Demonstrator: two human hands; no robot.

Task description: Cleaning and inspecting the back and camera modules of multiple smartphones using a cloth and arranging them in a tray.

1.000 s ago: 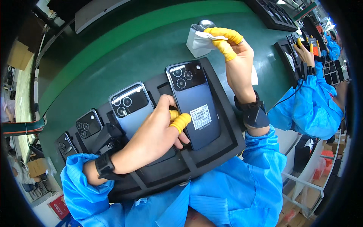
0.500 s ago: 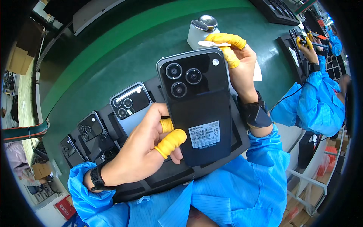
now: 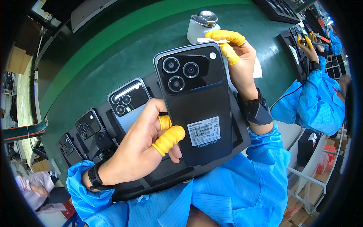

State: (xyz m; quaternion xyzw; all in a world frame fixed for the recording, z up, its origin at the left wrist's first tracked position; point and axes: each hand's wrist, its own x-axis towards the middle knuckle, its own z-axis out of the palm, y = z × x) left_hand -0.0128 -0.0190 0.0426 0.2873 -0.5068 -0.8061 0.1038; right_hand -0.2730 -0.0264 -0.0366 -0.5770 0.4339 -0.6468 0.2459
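Green matting (image 3: 132,56) covers the workbench, bending toward the rim of the view. Nearest, a dark phone (image 3: 181,106) is held up over a black tray (image 3: 177,177), its back in view, with three ringed lenses at the upper end and a pale label (image 3: 204,131) lower down. The left hand (image 3: 138,147) clasps its left long edge, thumb on the back and the other fingers curling behind, partly hidden. The body looks like a stiff, flat slab, probably manageable in one hand but dense for its thinness; the smooth back is likely slippery and quick to smear, and the lenses would suffer from a knock. Those long edges seem the best hold, clear of lenses and label, and the yellow finger cots (image 3: 168,142) should add some grip. Beneath and to the left, three other phones (image 3: 130,119) sit in the tray. Past the raised phone's upper right corner, the right hand (image 3: 242,62) pinches a thin white wipe (image 3: 203,40) between covered thumb and forefinger; it looks limp and nearly weightless. Just beyond stands a white bottle (image 3: 193,33) with a metal top, and off to the right is a blue-sleeved co-worker (image 3: 289,106).
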